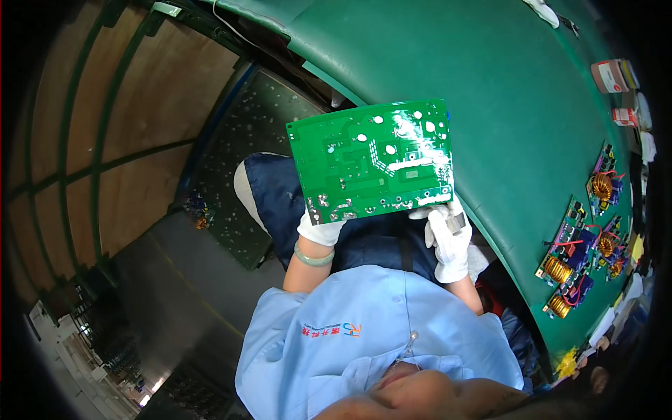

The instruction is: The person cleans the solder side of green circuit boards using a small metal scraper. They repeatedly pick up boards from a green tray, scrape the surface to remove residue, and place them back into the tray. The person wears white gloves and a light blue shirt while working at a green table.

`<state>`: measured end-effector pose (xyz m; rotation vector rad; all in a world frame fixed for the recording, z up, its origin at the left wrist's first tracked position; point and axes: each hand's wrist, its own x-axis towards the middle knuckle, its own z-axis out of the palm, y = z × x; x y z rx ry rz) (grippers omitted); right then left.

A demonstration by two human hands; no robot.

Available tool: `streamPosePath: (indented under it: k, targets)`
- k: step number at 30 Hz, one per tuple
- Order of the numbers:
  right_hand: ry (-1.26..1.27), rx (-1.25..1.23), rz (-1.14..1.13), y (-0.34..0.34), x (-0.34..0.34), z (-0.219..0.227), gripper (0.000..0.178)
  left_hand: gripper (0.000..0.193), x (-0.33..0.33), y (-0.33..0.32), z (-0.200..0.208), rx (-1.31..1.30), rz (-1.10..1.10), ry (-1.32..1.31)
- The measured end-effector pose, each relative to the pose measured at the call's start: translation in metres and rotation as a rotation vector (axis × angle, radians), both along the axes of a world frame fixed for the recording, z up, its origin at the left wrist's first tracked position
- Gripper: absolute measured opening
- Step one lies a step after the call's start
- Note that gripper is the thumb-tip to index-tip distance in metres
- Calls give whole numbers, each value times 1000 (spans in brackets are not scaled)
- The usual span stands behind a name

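Note:
A green circuit board [350, 164] is held up above my lap, its solder side with bright solder spots facing the camera. My left hand [318, 227], in a white glove, grips the board's lower left corner; its fingers are mostly hidden behind the board. At the lower right corner is my right hand [450, 241], also gloved in white. Its fingers are curled around a small flat grey piece [456, 223], whose kind I cannot make out, and the fingertips touch the board's lower edge.
Several circuit boards with copper coils [558, 269] lie on the right of the green table [504, 133]. Small containers [610, 77] stand at its far right edge. Left of me, another coil-bearing part [199, 211] sits low, beside a brown slatted panel [161, 84].

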<state>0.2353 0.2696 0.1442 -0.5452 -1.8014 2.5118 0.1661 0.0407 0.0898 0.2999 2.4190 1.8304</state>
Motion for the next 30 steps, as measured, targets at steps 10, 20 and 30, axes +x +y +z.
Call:
streamPosePath:
  k: [10,20,30]
  targets:
    - [-82,165,-40,1,14,-14,42,30,5,-4,-4,68,-35,20]
    - [67,290,464,-14,13,8,44,26,11,3,-20,392,31,-108]
    - [98,481,520,-34,13,16,39,27,21,-2,-32,113,14,-45]
